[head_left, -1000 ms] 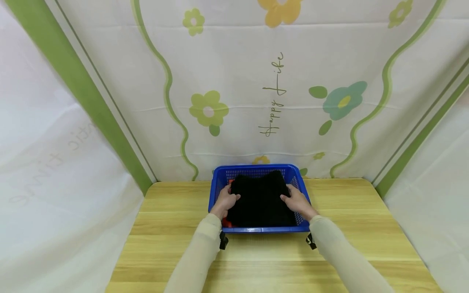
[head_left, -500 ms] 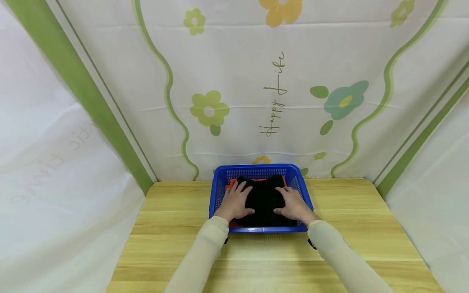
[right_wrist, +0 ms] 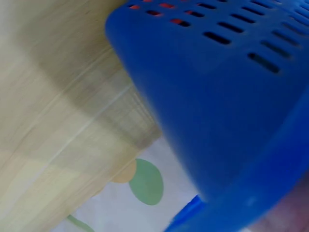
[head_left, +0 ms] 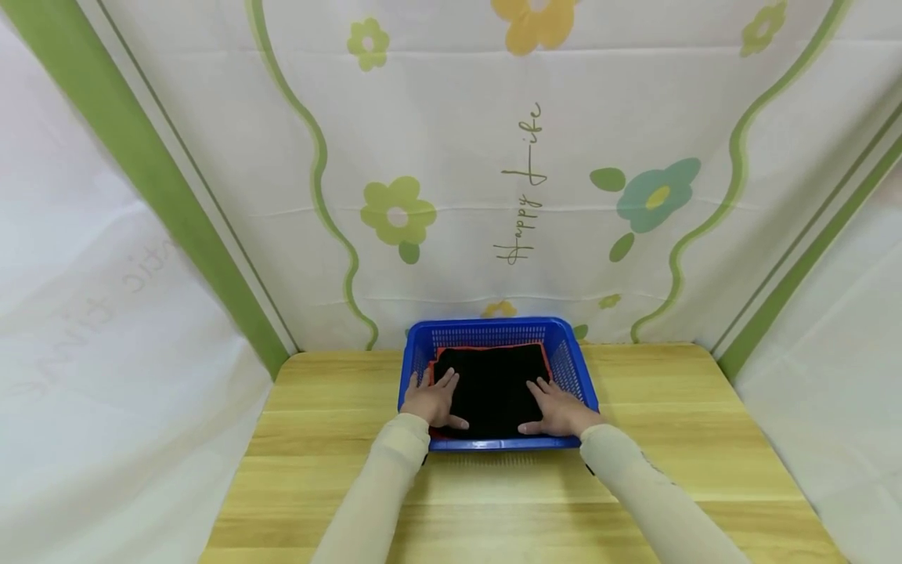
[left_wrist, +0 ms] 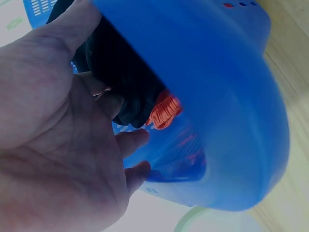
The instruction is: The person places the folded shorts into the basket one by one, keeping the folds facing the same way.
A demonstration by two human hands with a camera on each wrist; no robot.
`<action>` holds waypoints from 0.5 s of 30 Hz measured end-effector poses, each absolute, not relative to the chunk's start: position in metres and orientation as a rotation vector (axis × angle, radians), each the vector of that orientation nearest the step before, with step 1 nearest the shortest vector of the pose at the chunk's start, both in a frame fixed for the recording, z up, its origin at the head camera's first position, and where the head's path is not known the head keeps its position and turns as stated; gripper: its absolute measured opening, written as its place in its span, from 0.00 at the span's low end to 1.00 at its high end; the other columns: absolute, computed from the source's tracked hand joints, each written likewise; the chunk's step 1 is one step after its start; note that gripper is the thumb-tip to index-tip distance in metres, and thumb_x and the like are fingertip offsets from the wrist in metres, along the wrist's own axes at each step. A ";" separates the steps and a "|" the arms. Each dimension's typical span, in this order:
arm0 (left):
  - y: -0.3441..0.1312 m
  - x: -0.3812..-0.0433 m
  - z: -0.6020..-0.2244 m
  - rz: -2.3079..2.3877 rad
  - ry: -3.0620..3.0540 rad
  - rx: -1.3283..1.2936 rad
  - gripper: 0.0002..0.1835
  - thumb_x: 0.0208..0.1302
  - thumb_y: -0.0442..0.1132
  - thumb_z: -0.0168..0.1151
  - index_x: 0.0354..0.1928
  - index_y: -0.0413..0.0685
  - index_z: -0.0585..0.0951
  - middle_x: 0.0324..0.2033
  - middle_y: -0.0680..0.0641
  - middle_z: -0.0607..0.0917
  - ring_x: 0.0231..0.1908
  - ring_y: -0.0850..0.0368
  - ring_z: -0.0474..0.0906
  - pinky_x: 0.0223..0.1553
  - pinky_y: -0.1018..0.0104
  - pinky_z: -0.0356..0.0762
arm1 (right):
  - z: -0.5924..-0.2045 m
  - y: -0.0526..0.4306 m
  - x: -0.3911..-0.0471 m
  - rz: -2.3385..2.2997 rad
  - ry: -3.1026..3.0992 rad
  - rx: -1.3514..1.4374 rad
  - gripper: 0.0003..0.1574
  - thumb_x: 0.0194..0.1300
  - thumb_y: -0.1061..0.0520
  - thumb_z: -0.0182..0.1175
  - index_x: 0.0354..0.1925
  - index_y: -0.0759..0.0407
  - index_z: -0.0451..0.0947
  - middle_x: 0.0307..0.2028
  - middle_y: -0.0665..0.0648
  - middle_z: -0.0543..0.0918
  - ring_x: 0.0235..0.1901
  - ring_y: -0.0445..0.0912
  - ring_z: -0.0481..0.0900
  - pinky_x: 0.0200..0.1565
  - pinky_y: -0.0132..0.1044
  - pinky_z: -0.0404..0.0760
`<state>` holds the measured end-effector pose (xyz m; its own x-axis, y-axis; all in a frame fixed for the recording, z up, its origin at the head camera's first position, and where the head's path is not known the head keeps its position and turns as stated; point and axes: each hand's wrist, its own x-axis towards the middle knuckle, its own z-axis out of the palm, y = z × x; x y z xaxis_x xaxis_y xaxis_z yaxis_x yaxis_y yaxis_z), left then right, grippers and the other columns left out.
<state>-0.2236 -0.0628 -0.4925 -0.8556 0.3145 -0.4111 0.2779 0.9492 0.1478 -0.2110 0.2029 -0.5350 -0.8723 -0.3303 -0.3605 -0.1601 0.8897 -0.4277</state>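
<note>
A folded black cloth (head_left: 496, 392) lies flat inside the blue plastic basket (head_left: 486, 444), on top of red-orange fabric (head_left: 431, 372) that shows along its edges. My left hand (head_left: 431, 401) rests at the cloth's left side with fingers spread. In the left wrist view that hand (left_wrist: 63, 130) reaches past the basket's rim, and ribbed orange fabric (left_wrist: 165, 110) shows under the dark cloth. My right hand (head_left: 557, 409) lies on the cloth's right side, fingers extended. The right wrist view shows mostly the basket's slotted outer wall (right_wrist: 207, 87); the hand is nearly hidden there.
The basket stands at the back of a wooden table (head_left: 493, 509), close to a white curtain (head_left: 451, 157) printed with flowers. More white fabric hangs along the left and right sides of the table.
Both hands have let go of the black cloth's side edges and now lie spread on it. The cloth's raised, wavy far edge has become flat and straighter, with red fabric showing behind it.
</note>
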 end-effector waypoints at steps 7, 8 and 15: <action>-0.059 -0.228 -0.500 0.123 2.688 0.424 0.52 0.61 0.64 0.67 0.80 0.54 0.56 0.79 0.54 0.53 0.78 0.39 0.41 0.75 0.39 0.40 | -0.535 0.207 -0.211 -0.629 2.656 -0.347 0.58 0.66 0.39 0.68 0.79 0.62 0.52 0.76 0.73 0.51 0.74 0.71 0.48 0.69 0.69 0.52; -0.059 -0.229 -0.501 0.140 2.699 0.437 0.52 0.61 0.65 0.68 0.80 0.53 0.57 0.79 0.53 0.54 0.78 0.39 0.41 0.75 0.38 0.40 | -0.533 0.207 -0.211 -0.633 2.675 -0.352 0.57 0.67 0.40 0.67 0.79 0.61 0.52 0.76 0.73 0.53 0.74 0.71 0.49 0.69 0.69 0.53; -0.067 -0.236 -0.498 0.372 2.875 0.567 0.46 0.70 0.68 0.55 0.79 0.47 0.59 0.78 0.43 0.57 0.77 0.37 0.45 0.72 0.34 0.45 | -0.514 0.213 -0.206 -0.650 2.931 -0.465 0.47 0.75 0.38 0.56 0.78 0.62 0.56 0.74 0.73 0.59 0.72 0.70 0.57 0.67 0.68 0.59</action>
